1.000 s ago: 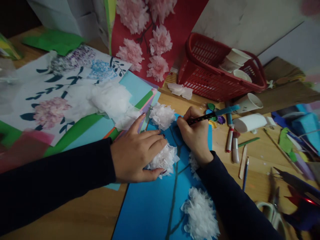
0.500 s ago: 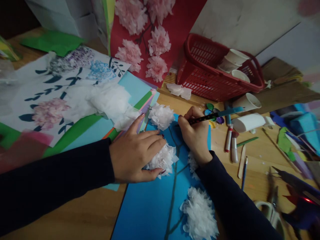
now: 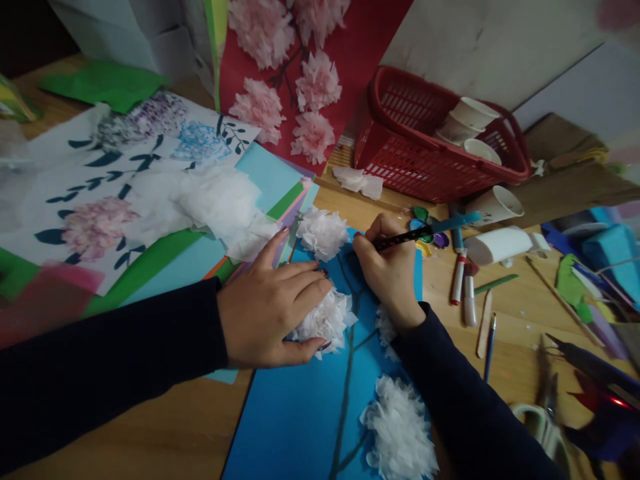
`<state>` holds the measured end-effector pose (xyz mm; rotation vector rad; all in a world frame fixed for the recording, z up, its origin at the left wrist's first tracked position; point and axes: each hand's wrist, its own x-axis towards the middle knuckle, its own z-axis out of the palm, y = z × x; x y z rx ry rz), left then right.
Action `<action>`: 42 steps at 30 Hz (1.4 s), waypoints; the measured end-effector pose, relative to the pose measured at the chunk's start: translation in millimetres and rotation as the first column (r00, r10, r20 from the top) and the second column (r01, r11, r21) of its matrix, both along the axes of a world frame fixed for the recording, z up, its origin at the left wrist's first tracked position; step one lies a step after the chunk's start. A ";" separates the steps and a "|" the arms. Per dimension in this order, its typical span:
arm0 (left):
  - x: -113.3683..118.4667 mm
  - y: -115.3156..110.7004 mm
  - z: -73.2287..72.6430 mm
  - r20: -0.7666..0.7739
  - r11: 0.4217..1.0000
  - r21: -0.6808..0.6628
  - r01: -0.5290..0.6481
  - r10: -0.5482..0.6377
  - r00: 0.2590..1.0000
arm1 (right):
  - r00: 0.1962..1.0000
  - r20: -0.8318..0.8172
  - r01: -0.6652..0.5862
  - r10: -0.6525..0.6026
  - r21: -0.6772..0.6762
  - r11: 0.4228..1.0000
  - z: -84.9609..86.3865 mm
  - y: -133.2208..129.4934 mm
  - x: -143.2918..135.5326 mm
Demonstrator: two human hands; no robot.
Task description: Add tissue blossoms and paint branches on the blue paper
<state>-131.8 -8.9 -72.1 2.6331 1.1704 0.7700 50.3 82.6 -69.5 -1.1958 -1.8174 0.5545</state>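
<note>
On a blue sheet (image 3: 295, 407) runs a drawn dark branch with white tissue-paper flowers along it. My left hand (image 3: 273, 310) lies spread on the sheet's left side, thumb and fingers around one white flower (image 3: 333, 320). Another white flower (image 3: 323, 232) sits just above those fingers. Pinched in my right hand (image 3: 393, 277) is a slim black patterned pen (image 3: 403, 238) with a blue end, its tip hidden behind the fingers near the upper branch. Partly under my right wrist is a flower (image 3: 386, 330); a larger white flower (image 3: 400, 427) lies lower down.
A red basket (image 3: 435, 163) with paper cups stands at the back. To the right lie paint pots (image 3: 420, 213), brushes (image 3: 469, 297), scissors (image 3: 543, 427) and a glue gun (image 3: 590, 367) with a red light. White tissue (image 3: 220, 200) and coloured papers cover the left. Behind leans a red flower picture (image 3: 365, 47).
My right hand and the pen have shifted very slightly to the left. My left hand keeps its place on the sheet.
</note>
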 end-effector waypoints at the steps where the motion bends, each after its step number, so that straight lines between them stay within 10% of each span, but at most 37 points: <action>1: -0.1 0.0 0.1 -0.002 1.000 0.000 0.001 -0.001 1.000 | 1.000 -0.001 -0.002 0.002 -0.001 1.000 0.4 -0.1 -0.1; 42: 0.8 0.0 -0.7 0.013 1.000 -0.004 0.001 0.000 1.000 | 0.999 0.012 -0.033 0.034 -0.035 0.999 -1.5 -0.3 1.8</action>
